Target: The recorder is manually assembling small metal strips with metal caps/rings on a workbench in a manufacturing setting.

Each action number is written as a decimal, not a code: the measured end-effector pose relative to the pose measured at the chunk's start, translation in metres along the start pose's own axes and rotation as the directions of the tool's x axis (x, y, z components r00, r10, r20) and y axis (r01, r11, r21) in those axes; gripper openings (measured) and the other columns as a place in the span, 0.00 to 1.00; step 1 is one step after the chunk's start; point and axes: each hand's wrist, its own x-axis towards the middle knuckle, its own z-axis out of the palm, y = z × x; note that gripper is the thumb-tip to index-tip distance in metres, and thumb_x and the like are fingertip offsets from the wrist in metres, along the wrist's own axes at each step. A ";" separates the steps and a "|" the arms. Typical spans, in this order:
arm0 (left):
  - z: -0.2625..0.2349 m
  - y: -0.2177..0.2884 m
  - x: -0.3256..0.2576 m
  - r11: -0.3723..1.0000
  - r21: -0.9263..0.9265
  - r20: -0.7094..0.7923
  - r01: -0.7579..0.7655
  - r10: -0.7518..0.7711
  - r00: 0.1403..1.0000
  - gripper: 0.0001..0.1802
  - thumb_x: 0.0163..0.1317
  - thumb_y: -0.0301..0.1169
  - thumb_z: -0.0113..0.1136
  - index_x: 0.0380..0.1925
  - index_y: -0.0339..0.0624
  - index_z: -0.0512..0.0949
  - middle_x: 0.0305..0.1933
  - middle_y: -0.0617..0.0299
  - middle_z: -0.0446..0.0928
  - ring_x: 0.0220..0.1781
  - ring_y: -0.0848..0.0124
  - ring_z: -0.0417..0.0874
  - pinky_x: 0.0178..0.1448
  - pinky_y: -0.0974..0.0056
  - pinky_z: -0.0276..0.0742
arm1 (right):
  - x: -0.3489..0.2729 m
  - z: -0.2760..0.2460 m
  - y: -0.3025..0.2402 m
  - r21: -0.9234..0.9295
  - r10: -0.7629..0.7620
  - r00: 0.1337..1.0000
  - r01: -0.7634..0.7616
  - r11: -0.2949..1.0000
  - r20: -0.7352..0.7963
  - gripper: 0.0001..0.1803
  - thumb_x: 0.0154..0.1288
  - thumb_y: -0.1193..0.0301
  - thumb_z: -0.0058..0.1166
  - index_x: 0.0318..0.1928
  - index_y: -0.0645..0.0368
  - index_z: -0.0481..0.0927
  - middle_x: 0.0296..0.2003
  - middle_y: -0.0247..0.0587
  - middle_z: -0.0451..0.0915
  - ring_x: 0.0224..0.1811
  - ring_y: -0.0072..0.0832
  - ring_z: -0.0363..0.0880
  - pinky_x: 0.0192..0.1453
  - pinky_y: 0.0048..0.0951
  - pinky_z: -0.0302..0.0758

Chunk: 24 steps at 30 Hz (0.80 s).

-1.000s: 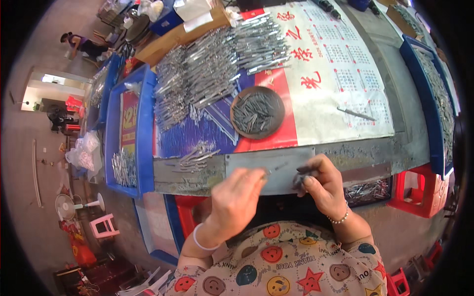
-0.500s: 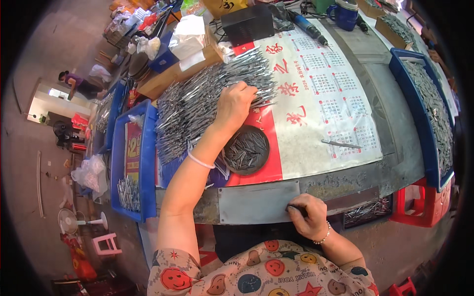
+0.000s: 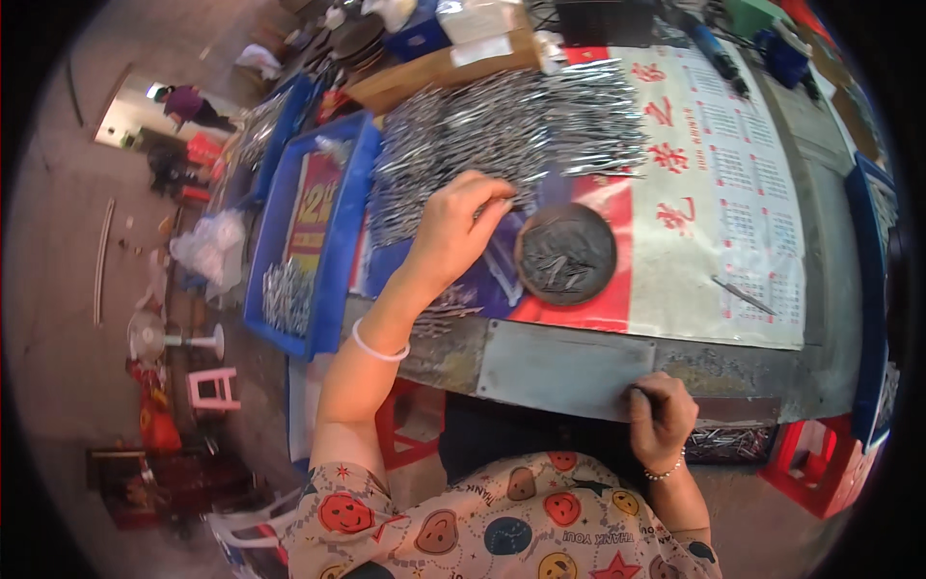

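Note:
My left hand (image 3: 461, 230) is over the near edge of a wide spread of slim metal rods (image 3: 492, 125), thumb and fingertips drawn together. Whatever they pinch, if anything, is too small to make out. Just right of it, a round dark bowl (image 3: 606, 241) holds small grey metal pieces (image 3: 564, 274). My right hand (image 3: 664, 421) rests curled at the table's front edge, by a flat metal plate (image 3: 569, 365). Its dark-stained fingers hide what may be inside. Beneath the bowl lies a red and white calendar sheet (image 3: 666, 280), with a single metal rod (image 3: 745, 295) on its right part.
A blue tray (image 3: 357, 193) with metal pieces stands left, another blue tray (image 3: 868, 289) at the right edge. At the back are a cardboard box (image 3: 444, 72), a blue rotary tool (image 3: 714, 53) and a blue mug (image 3: 786, 58). A red stool (image 3: 820, 468) stands below right.
The view has swung left, shifting the table rightward in the picture. My left hand has moved from over the rods toward their near edge, left of the bowl. My right hand stays at the table edge.

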 end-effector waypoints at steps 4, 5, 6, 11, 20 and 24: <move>-0.040 -0.021 -0.068 0.976 -0.051 0.058 0.210 -0.207 0.977 0.07 0.57 0.23 0.60 0.36 0.35 0.80 0.36 0.57 0.79 0.40 0.66 0.80 0.44 0.67 0.73 | 0.001 0.006 -0.003 -0.039 0.007 1.000 -0.007 0.999 -0.002 0.05 0.56 0.82 0.55 0.32 0.62 0.73 0.25 0.43 0.76 0.24 0.34 0.75 0.29 0.27 0.71; -0.047 -0.022 -0.083 0.957 -0.043 0.075 0.286 -0.282 0.956 0.08 0.57 0.24 0.60 0.37 0.35 0.80 0.36 0.57 0.79 0.40 0.66 0.79 0.45 0.67 0.73 | 0.000 0.008 -0.002 -0.039 0.004 1.000 -0.004 0.999 0.005 0.05 0.56 0.82 0.54 0.32 0.62 0.73 0.25 0.43 0.76 0.24 0.34 0.75 0.29 0.27 0.71; -0.051 -0.026 -0.096 0.950 -0.014 0.089 0.311 -0.309 0.947 0.08 0.56 0.24 0.60 0.36 0.36 0.80 0.36 0.55 0.78 0.39 0.62 0.80 0.43 0.64 0.74 | 0.000 0.010 -0.003 -0.043 0.017 1.000 -0.016 0.999 0.009 0.05 0.57 0.82 0.54 0.32 0.62 0.73 0.25 0.43 0.76 0.23 0.32 0.75 0.29 0.26 0.70; -0.046 -0.048 -0.134 0.966 0.039 0.161 0.255 -0.258 0.953 0.09 0.54 0.28 0.63 0.34 0.36 0.77 0.35 0.55 0.76 0.41 0.60 0.79 0.45 0.61 0.74 | -0.007 0.016 -0.002 -0.104 0.056 0.997 -0.061 0.993 -0.049 0.03 0.61 0.78 0.53 0.33 0.64 0.73 0.25 0.42 0.75 0.24 0.29 0.73 0.31 0.24 0.69; -0.031 -0.058 -0.140 0.983 0.104 0.127 0.151 -0.164 0.978 0.09 0.56 0.27 0.60 0.30 0.39 0.69 0.32 0.53 0.73 0.39 0.54 0.74 0.45 0.55 0.70 | -0.017 0.018 0.006 -0.071 0.107 0.989 -0.114 0.991 -0.101 0.03 0.64 0.78 0.51 0.34 0.66 0.74 0.25 0.34 0.73 0.26 0.19 0.70 0.34 0.19 0.69; -0.034 -0.058 -0.138 0.954 -0.062 0.064 0.294 -0.290 0.955 0.09 0.60 0.29 0.58 0.34 0.36 0.69 0.31 0.49 0.76 0.36 0.51 0.78 0.40 0.55 0.73 | -0.019 0.011 0.008 -0.127 0.157 0.983 -0.169 0.977 -0.100 0.03 0.65 0.78 0.51 0.34 0.66 0.73 0.25 0.33 0.73 0.26 0.18 0.69 0.33 0.19 0.69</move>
